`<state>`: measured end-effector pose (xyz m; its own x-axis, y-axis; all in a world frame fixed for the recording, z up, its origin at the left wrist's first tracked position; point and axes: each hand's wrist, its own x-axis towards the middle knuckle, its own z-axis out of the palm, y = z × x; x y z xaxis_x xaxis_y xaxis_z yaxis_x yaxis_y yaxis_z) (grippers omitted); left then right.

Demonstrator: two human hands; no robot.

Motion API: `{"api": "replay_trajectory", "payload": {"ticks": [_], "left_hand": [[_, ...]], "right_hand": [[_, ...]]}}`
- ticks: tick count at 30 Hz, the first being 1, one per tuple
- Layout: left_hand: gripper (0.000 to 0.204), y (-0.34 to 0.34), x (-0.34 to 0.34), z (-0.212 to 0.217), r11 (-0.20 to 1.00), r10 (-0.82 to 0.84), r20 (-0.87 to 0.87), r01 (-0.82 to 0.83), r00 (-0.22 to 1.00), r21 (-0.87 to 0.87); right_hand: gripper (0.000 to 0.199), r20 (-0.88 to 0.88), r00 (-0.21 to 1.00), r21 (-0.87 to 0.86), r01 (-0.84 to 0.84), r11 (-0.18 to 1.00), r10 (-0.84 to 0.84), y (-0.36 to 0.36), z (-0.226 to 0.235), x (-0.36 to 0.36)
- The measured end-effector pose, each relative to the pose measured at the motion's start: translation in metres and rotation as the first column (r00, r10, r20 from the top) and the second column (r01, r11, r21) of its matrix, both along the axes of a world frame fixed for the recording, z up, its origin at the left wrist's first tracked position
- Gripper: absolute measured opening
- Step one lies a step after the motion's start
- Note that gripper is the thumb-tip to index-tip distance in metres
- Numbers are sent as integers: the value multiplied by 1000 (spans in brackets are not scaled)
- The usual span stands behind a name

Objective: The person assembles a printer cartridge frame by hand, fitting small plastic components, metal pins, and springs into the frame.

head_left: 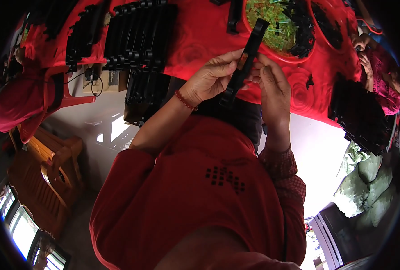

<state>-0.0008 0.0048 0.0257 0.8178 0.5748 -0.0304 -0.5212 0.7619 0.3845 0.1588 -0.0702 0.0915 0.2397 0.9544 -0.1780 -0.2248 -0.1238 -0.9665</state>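
A long black plastic strip with rounded ends (254,40) is held aslant above the near edge of the red-covered table (195,38). My left hand (213,74), with a red bead bracelet at the wrist, pinches its middle from the left. A small amber piece (242,60) shows on the strip by those fingertips. My right hand (272,85) has its fingers curled against the strip's right side; whether a small part is between them is hidden. Just beyond, a red basin (294,60) holds yellow-green clear pieces (274,27) and small black pieces (305,33).
Rows of similar black strips (137,33) lie on the table at left, with a dark stack (360,114) at right. Another red basin (330,27) holds black pieces. A person's hands (365,60) work at far right. A red chair (58,90) and pale sacks (364,189) stand around.
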Motion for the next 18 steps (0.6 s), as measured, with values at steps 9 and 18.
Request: {"api": "replay_trajectory", "payload": {"ticks": [9,18], "left_hand": [[64,1,-1,2,999,-44,81,43,996,12],[66,-7,4,1,1000,-20,-77,21,997,11]], "right_hand": [[32,59,998,54,11,998,-14,-1,2,-11],[29,100,991,92,79,993,-88,1,-14,-21]]}}
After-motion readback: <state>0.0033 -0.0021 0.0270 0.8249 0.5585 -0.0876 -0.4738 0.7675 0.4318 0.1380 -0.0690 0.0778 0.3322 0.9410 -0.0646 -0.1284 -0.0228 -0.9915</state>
